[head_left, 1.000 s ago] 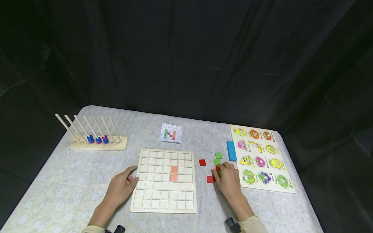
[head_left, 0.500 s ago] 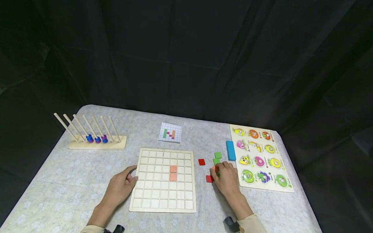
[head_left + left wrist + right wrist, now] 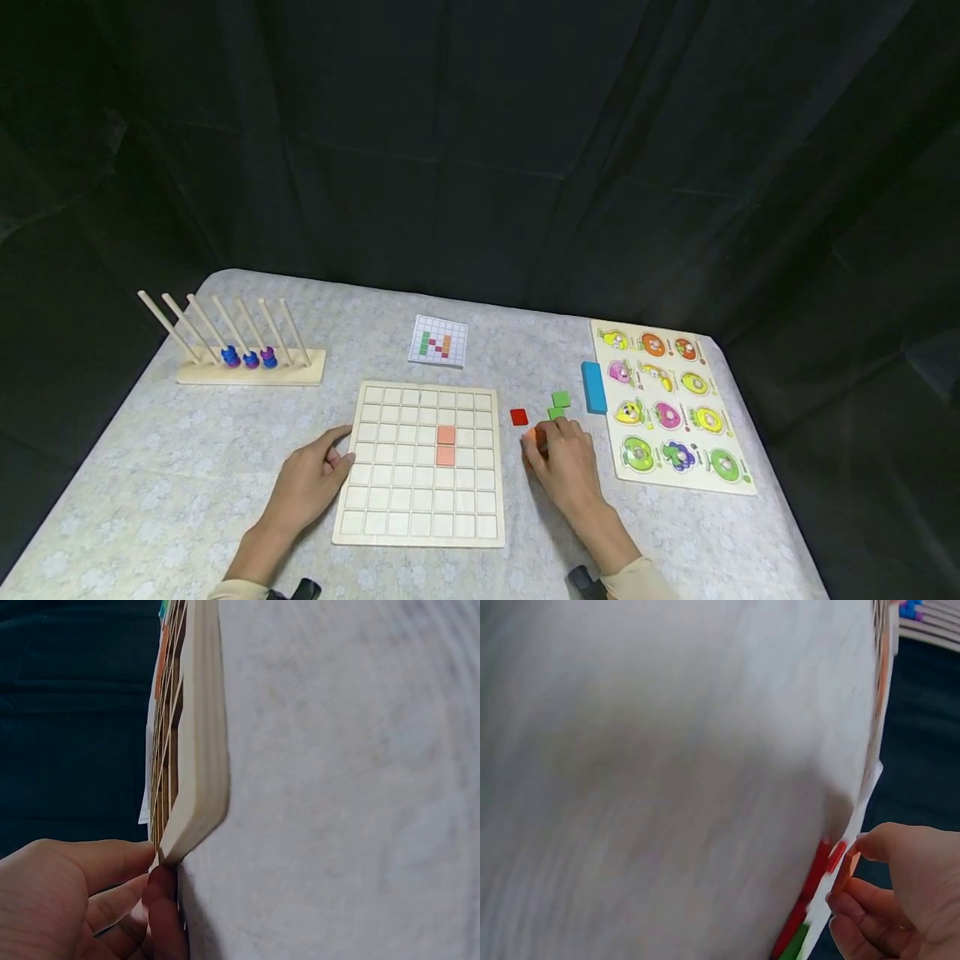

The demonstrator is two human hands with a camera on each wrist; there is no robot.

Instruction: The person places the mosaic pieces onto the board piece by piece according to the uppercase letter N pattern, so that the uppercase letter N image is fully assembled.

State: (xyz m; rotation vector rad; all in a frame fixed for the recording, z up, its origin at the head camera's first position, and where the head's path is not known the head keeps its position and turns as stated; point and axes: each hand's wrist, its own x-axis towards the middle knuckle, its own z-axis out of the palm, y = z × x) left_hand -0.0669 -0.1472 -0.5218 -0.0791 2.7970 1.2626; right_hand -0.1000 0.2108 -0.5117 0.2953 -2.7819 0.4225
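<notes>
Between right thumb and fingers, an orange square tile (image 3: 845, 871) is pinched; my right hand (image 3: 567, 468) is just right of the wooden grid board (image 3: 420, 536). My left hand (image 3: 309, 482) grips the board's left edge with thumb and fingertips, seen closer in the left wrist view. Two orange tiles (image 3: 446, 445) sit one above the other in the board's cells. Near the right hand lie a red tile (image 3: 519, 417) and two green tiles (image 3: 561, 399). More red (image 3: 810, 885) and green tiles (image 3: 795, 943) show below the right hand in its wrist view.
Behind the board lies a pattern card (image 3: 438, 342). A wooden peg stand (image 3: 251, 377) with blue and purple beads stands at the left. To the right are a blue block (image 3: 594, 388) and a fruit puzzle board (image 3: 671, 408). A dark curtain (image 3: 480, 150) hangs behind.
My right hand has moved left toward the board with the orange tile, over the spot where a red tile showed. The left hand stays at the board's edge.
</notes>
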